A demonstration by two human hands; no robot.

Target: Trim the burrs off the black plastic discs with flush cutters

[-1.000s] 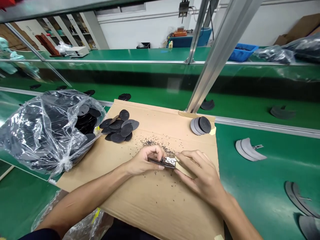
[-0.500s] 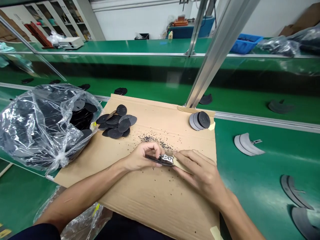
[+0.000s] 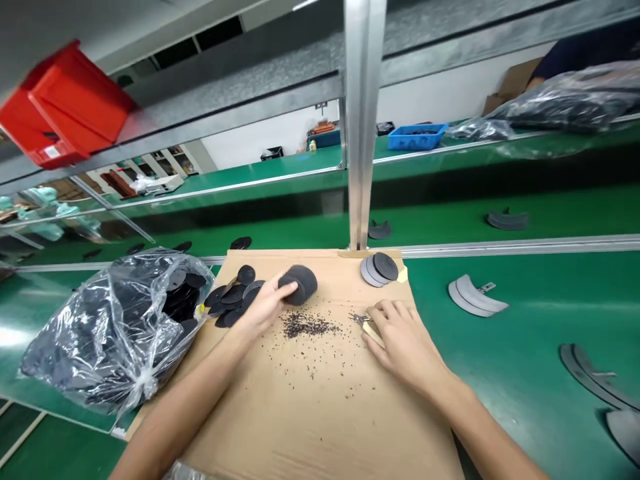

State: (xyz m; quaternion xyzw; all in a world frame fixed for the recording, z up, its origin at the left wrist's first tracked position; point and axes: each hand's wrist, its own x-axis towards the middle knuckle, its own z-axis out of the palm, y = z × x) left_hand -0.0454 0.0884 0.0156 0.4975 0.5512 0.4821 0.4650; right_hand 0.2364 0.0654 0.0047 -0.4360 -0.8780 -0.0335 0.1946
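Note:
My left hand (image 3: 266, 305) pinches a black round disc (image 3: 299, 283) at its left edge, raised over the cardboard sheet (image 3: 320, 413). My right hand (image 3: 403, 337) is closed around small cutting nippers (image 3: 367, 324) with pale yellow handles, low over the board, their metal jaws pointing left. Between the hands lies a scatter of tiny black bits (image 3: 305, 325). A loose pile of black discs (image 3: 233, 297) sits beside my left hand and is partly hidden by it. Beyond my right hand stands a short stack of grey and black discs (image 3: 379, 269).
A clear plastic bag (image 3: 115, 333) full of black discs takes up the left. A metal post (image 3: 361, 127) rises behind the board. Curved grey parts (image 3: 475, 295) rest on the green table to the right. A red bin (image 3: 70, 107) sits on the shelf overhead.
The nippers have come away from the disc. My left hand has moved forward and left with the disc, now turned face-up; my right hand has lowered the nippers. The view has tilted up.

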